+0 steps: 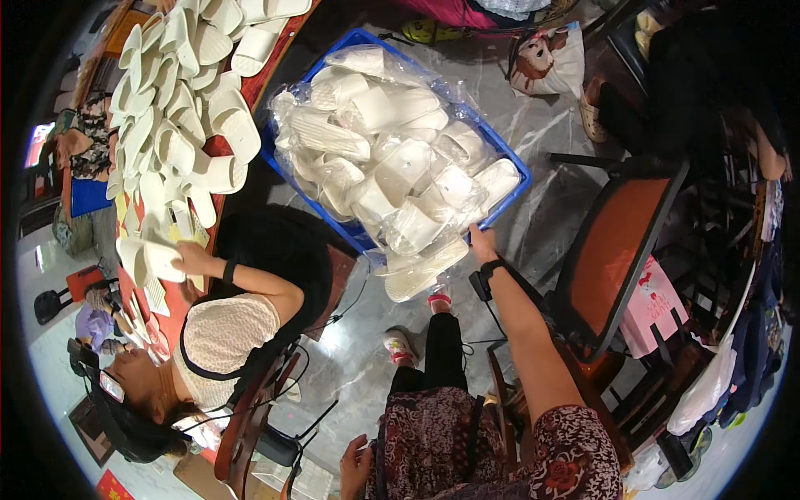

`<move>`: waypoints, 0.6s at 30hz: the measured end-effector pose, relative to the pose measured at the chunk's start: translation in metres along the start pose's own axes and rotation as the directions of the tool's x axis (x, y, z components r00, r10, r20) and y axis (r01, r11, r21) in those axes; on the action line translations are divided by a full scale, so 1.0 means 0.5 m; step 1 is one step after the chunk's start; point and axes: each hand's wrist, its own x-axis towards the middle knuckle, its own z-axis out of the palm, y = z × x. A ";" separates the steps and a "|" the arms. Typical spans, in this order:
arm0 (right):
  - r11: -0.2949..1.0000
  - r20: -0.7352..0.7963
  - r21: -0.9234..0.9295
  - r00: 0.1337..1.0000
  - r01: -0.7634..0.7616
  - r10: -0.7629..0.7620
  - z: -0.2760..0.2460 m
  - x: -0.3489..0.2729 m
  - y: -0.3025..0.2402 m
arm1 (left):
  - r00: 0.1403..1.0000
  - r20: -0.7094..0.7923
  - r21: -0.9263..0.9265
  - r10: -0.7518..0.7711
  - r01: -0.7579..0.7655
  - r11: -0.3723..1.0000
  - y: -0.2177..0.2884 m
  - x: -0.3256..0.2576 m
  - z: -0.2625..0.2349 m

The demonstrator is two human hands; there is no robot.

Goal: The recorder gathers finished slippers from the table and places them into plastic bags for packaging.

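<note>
My right hand (482, 243) grips the near right corner of a blue plastic crate (510, 200), the arm stretched forward. Cream slippers (408, 162) in clear plastic bags are heaped in the crate above its rim. One bagged slipper (425, 268) hangs over the near edge, close to that hand. My left hand (356, 468) is low beside my floral top, away from the crate. Its fingers are curled, with a small whitish bit at the fingertips that is too small to name.
On the left, unbagged cream slippers (179, 108) are piled on a red table (279, 54). A seated co-worker (229, 329) handles slippers there. An orange-backed chair (612, 242) stands right of the crate, beside a pink bag (654, 308). Cables trail by a wooden chair (250, 425).
</note>
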 end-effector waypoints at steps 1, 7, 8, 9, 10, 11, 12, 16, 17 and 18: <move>1.000 0.029 -0.003 1.000 -0.006 0.006 0.043 -0.011 0.002 | 0.999 -0.023 0.011 -0.032 0.032 0.999 -0.007 -0.006 -0.001; 0.948 -0.113 -0.317 0.992 0.014 -0.052 0.072 -0.063 -0.058 | 0.997 -0.057 0.031 -0.044 0.046 0.998 -0.060 -0.021 0.013; 0.925 0.000 -0.378 0.999 -0.042 0.046 0.143 -0.176 -0.125 | 0.987 -0.130 0.006 -0.095 0.096 0.995 -0.091 -0.050 0.010; 0.928 -0.028 -0.371 0.999 -0.042 0.034 0.103 -0.168 -0.136 | 0.992 -0.108 0.010 -0.072 0.073 0.997 -0.088 -0.040 0.012; 0.911 -0.065 -0.412 0.998 -0.038 0.012 0.089 -0.170 -0.144 | 0.992 -0.100 0.000 -0.075 0.076 0.997 -0.086 -0.038 0.013; 0.891 -0.097 -0.452 0.995 -0.035 -0.011 0.088 -0.176 -0.148 | 0.992 -0.094 -0.012 -0.081 0.080 0.997 -0.086 -0.037 0.014; 0.903 -0.113 -0.426 0.994 -0.061 0.014 0.087 -0.183 -0.151 | 0.991 -0.102 -0.017 -0.082 0.081 0.997 -0.087 -0.039 0.014; 0.926 -0.102 -0.368 0.986 0.087 -0.133 0.068 -0.167 -0.100 | 0.992 -0.109 -0.001 -0.068 0.068 0.998 -0.120 -0.048 0.010; 0.925 -0.101 -0.368 0.985 0.094 -0.140 0.069 -0.162 -0.090 | 0.992 -0.107 0.016 -0.062 0.064 0.998 -0.131 -0.045 0.007; 0.941 -0.116 -0.327 0.985 0.086 -0.130 0.068 -0.159 -0.079 | 0.993 -0.107 0.011 -0.056 0.058 0.998 -0.140 -0.044 0.005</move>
